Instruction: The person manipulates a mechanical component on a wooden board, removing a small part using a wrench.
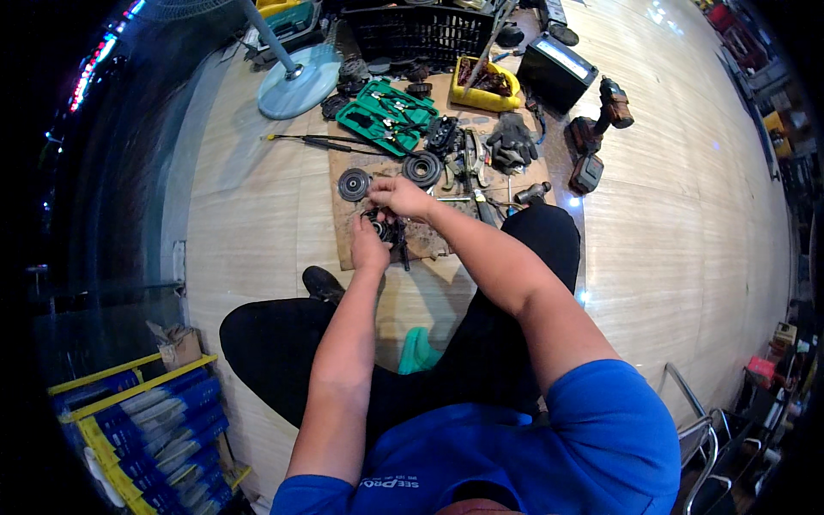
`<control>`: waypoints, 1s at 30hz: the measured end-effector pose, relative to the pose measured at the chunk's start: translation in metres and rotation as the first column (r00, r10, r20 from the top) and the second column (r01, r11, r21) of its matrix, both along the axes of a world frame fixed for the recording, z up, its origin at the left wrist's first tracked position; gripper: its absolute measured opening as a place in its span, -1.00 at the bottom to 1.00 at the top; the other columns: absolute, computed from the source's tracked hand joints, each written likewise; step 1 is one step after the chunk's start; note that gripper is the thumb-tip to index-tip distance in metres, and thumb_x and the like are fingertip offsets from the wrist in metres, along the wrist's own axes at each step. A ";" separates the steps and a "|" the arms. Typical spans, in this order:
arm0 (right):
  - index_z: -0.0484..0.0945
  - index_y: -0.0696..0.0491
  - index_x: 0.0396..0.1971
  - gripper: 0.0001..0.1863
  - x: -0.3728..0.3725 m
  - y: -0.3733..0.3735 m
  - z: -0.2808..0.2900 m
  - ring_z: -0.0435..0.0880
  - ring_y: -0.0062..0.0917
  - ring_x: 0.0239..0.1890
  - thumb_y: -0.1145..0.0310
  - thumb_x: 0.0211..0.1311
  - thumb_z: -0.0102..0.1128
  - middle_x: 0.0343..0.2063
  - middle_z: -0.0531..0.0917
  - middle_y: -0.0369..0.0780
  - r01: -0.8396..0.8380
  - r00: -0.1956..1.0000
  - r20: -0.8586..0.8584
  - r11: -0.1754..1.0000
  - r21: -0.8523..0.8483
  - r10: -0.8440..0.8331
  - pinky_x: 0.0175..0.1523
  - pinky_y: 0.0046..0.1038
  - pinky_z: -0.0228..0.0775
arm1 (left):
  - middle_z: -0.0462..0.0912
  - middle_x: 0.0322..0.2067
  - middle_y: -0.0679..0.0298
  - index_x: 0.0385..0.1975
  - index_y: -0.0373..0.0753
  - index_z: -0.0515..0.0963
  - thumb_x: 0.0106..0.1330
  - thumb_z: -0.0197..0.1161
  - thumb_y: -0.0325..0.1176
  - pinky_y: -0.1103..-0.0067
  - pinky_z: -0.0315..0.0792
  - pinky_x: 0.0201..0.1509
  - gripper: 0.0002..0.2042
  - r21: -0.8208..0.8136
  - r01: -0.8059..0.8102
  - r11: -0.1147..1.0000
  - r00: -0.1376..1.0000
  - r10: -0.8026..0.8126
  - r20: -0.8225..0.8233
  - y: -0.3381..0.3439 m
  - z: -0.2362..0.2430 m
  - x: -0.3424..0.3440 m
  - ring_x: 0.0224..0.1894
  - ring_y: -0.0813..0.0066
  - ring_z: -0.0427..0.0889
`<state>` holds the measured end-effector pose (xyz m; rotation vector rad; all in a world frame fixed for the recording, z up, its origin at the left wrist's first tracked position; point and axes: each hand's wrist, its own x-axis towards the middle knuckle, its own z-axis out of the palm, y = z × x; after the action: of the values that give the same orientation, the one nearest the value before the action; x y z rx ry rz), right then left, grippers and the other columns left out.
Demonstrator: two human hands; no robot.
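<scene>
On a stained cardboard sheet (339, 236), my left hand (370, 247) grips a dark round mechanical part with a ring-shaped centre (383, 228). My right hand (402, 197) is just above it, fingertips pinched together; whatever is between them is too small to make out. Beside those fingertips lies a grooved grey pulley-like disc (354, 184). Farther off, a thick black ring-shaped part (421, 169) rests near a hammer-like tool (481, 204) and pliers (506, 209).
Past the parts lie an open green tool case (390, 116), dark work gloves (512, 142) and a yellow tub (486, 94). A black battery (556, 73) and a cordless power tool (588, 137) are at the right. The fan's round base (296, 90) stands far left.
</scene>
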<state>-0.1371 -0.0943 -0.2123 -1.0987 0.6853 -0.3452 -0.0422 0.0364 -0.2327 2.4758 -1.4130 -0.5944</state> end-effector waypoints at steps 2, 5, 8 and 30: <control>0.60 0.20 -0.18 -0.74 -0.006 0.001 -0.002 0.68 -0.42 -0.39 0.36 0.20 0.24 -0.38 0.68 -0.17 -0.093 0.990 0.051 0.881 -0.464 0.132 -0.21 -0.32 0.54 | 0.13 0.38 0.00 0.25 -0.36 0.25 -0.02 0.49 -0.48 0.37 0.24 0.39 -0.23 0.004 0.004 1.000 1.000 -0.003 -0.026 -0.001 0.001 -0.001 0.39 0.06 0.18; 0.59 0.16 -0.14 -0.73 -0.007 0.011 0.003 0.67 -0.27 -0.15 0.36 0.19 0.24 -0.32 0.68 -0.09 -0.182 0.983 -0.121 0.647 -0.740 0.138 -0.04 -0.29 0.50 | 0.14 0.37 -0.01 0.24 -0.35 0.26 -0.03 0.49 -0.49 0.37 0.25 0.39 -0.24 -0.012 0.017 1.000 0.999 -0.018 -0.035 -0.002 0.001 -0.001 0.37 0.04 0.20; 0.55 0.09 -0.10 -0.71 0.000 0.023 0.014 0.64 -0.11 -0.16 0.36 0.17 0.19 -0.18 0.67 -0.07 -0.190 0.977 -0.213 0.360 -0.913 -0.023 -0.09 -0.22 0.51 | 0.16 0.36 -0.01 0.23 -0.33 0.27 -0.03 0.48 -0.49 0.36 0.26 0.38 -0.25 -0.042 0.034 0.999 0.999 -0.035 -0.017 0.000 -0.012 0.007 0.36 0.01 0.20; 0.67 0.11 -0.18 -0.57 -0.014 0.002 0.057 0.65 -0.01 -0.27 0.08 0.08 0.37 -0.41 0.67 0.05 -0.544 0.833 -0.545 0.316 -0.777 0.093 -0.14 -0.19 0.50 | 0.18 0.34 -0.01 0.20 -0.36 0.30 -0.12 0.53 -0.48 0.36 0.20 0.40 -0.21 -0.079 0.009 0.997 1.000 -0.010 -0.007 0.002 -0.016 0.004 0.37 0.02 0.18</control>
<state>-0.1511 -0.0918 -0.1548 -2.4570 0.5811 -0.0954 -0.0384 0.0382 -0.2484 2.4042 -1.4178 -0.5384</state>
